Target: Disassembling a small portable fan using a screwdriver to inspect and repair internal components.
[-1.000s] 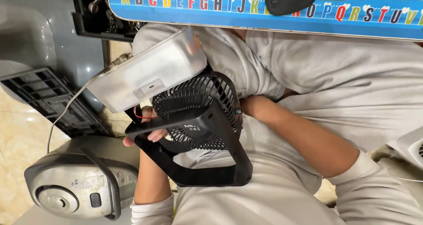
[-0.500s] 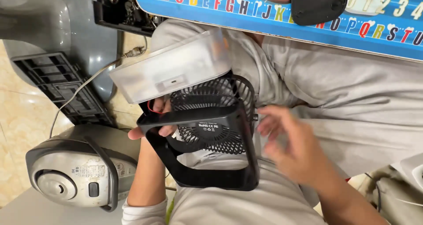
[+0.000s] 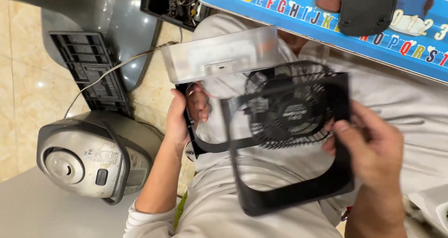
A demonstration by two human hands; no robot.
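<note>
A small black fan [image 3: 289,110] with a round grille and a pale grey flat base [image 3: 219,56] is held over my lap. My left hand [image 3: 184,114] grips the left side of the fan's black rear frame [image 3: 198,147]. My right hand [image 3: 368,151] pinches the right edge of a black square front frame [image 3: 289,193]. That frame sits askew, shifted to the right and down from the rear frame, with the grille showing through its opening.
A grey rice cooker [image 3: 88,158] stands on the tiled floor at the left. Above it lies a grey appliance shell with a black vented panel [image 3: 88,65] and a thin cable [image 3: 107,75]. A blue alphabet board [image 3: 298,14] with a black plastic piece [image 3: 368,9] spans the top.
My right hand has come from under the fan and taken the front frame's right edge. The front frame has shifted right, away from the rear frame in my left hand.
</note>
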